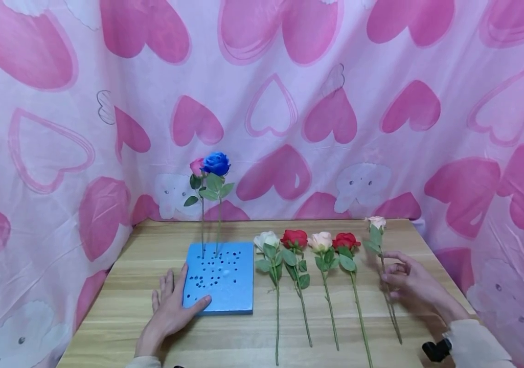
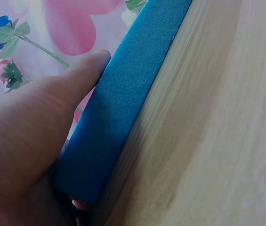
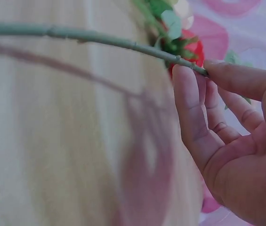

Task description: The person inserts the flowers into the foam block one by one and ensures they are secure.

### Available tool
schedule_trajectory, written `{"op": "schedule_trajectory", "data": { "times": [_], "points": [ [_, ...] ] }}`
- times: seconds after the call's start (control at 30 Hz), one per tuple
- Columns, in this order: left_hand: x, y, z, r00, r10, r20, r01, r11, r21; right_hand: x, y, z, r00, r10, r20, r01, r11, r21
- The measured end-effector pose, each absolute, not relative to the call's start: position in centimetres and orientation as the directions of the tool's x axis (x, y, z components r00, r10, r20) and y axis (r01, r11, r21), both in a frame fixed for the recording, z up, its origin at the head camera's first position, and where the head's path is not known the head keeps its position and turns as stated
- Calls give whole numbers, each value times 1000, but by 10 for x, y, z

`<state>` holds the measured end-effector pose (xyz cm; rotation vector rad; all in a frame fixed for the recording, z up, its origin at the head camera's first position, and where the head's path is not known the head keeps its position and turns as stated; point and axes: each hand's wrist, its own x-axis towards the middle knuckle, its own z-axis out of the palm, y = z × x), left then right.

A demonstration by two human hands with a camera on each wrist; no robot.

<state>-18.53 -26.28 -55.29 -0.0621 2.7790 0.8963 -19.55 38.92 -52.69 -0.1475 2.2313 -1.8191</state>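
In the head view my left hand (image 1: 172, 306) lies at the near left corner of a blue foam block (image 1: 231, 296) with many holes. Its thumb rests on the top and its fingers stretch along the left side. A blue rose (image 1: 216, 164) and a pink rose (image 1: 197, 167) stand upright in the block's far part. On the right, my right hand (image 1: 411, 281) pinches the stem of a pale pink rose (image 1: 376, 223) between thumb and fingers. The right wrist view shows this stem (image 3: 109, 41) lifted off the table, its shadow beneath; the bloom is hidden there.
Between block and right hand lie a white rose (image 1: 267, 240), a red rose (image 1: 294, 238), a pale peach rose (image 1: 321, 241) and another red rose (image 1: 346, 240), stems toward me. A heart-patterned curtain (image 1: 271, 117) hangs behind the wooden table (image 1: 119, 296).
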Motion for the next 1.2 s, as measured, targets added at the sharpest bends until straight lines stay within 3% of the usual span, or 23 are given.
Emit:
{"op": "schedule_trajectory", "data": {
  "times": [0.17, 0.33, 0.7, 1.2],
  "points": [
    [-184, -263, -553, -975, 29, -219, -105, 812, 575, -200, 378, -512, -983, -175, -61, 14, 257, -966],
    [-183, -262, -554, -976, 30, -216, -103, 810, 577, -206, 368, -502, -989, -145, 2, -34, 217, -976],
    [-184, -263, -555, -976, 28, -215, -104, 810, 577, -223, 348, -484, -995, -90, 30, -53, 265, -963],
    [-185, -265, -557, -977, 32, -213, -100, 808, 580, -254, 294, -462, -992, -77, 102, -116, 198, -973]
  ]
}}
